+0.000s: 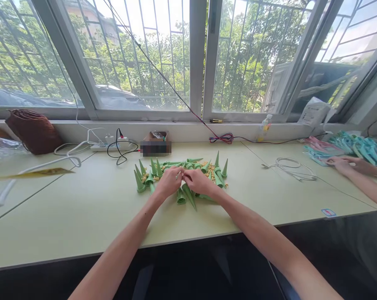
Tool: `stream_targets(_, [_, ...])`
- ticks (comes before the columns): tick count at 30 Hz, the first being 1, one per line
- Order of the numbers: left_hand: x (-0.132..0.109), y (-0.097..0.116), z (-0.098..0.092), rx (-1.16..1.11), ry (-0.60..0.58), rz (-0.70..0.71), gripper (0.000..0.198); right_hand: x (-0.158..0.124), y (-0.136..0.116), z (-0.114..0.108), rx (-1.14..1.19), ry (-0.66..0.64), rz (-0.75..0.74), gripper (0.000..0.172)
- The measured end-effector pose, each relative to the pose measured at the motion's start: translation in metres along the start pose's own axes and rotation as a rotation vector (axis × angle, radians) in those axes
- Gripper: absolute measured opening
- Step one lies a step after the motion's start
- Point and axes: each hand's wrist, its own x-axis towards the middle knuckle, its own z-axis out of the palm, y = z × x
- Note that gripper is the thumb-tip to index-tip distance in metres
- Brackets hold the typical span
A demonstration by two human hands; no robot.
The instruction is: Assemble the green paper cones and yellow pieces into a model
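My left hand (171,181) and my right hand (197,180) meet over a pile of green cones on the table. Both hands have their fingers closed, fingertips together, around something too small to make out. Several green cones (138,183) stand upright at the left of the pile, and others (217,160) stand at the right. One cone (189,196) lies tilted just below my hands, beside a short green piece (181,196) with an open end. Small tan pieces (210,171) are scattered among the cones.
A coiled white cable (293,164) lies right of the pile. Farther right, another person's hands (347,164) touch pink and teal packets (360,143). A small box (156,143), power strip (111,144), brown bundle (35,131) and bottle (264,128) line the window side.
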Motion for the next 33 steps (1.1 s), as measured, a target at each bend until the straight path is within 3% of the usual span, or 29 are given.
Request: stream_targets(33, [-0.0007,0.0016,-0.0018,0.027,0.003,0.026,0.027,0.0005,0.0012,0.0005,-0.047,-0.020,-0.010,0.024])
